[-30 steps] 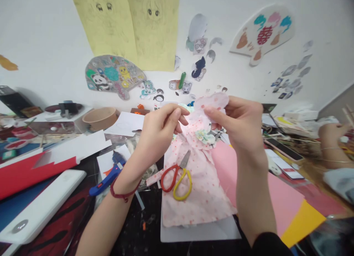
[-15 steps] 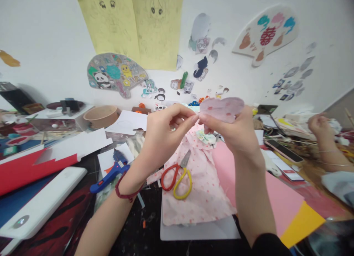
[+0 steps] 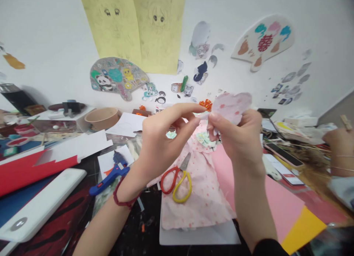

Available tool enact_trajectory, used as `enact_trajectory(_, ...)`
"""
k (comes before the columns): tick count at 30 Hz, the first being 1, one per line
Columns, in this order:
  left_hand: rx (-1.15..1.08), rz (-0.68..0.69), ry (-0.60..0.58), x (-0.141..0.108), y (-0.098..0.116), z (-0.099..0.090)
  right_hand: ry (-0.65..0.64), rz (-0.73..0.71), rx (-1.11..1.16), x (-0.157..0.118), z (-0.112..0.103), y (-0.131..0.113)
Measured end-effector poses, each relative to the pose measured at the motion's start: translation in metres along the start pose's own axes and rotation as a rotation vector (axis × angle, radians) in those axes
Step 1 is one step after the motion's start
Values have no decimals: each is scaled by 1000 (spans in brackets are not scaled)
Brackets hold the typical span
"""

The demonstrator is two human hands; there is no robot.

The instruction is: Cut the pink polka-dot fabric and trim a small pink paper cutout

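Note:
A pale pink fabric piece with red spots (image 3: pixel 231 104) is pinched between the thumb and fingers of my right hand (image 3: pixel 239 138). Just to its left, my left hand (image 3: pixel 166 138) has thumb and fingers curved toward each other with a gap between the tips, and nothing shows in it. Below both hands lies a spotted pink cloth dress (image 3: pixel 199 200) on a white sheet (image 3: pixel 177 238). Scissors with one red and one yellow handle (image 3: pixel 181 180) rest on the dress. A pale green ruffle (image 3: pixel 206 139) shows at its upper part.
A blue glue gun (image 3: pixel 110 176) lies left of the dress, near a long white device (image 3: pixel 41 208) and red sheets (image 3: pixel 35 171). Pink card (image 3: pixel 282 200) and a phone (image 3: pixel 284 154) are at right. Another person's arm (image 3: pixel 341 152) reaches in at the far right.
My left fingertips have parted and moved slightly away from my right hand. The fabric piece has moved a little right and turned to show more of its face. The other person's hand has shifted right.

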State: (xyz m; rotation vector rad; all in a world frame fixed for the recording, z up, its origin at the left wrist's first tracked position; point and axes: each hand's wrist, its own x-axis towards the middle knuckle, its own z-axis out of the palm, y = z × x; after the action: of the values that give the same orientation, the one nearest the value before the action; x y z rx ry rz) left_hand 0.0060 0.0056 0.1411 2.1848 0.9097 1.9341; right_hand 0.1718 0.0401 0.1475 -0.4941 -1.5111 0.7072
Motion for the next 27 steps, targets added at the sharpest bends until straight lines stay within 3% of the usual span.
enact_trajectory(13,55,77,22,-1,5,-3,62,-56,40,-4,1,-6)
enact_trajectory(18,1,-4,26,-2,4,0,51,-11,-28,-6,3,-5)
enact_trajectory(22,-91,-71,29,-2,4,3,38,-28,57,-8,8,-3)
enact_trajectory(27,-135,-29,74,-3,1,6,1,16,143,-7,14,3)
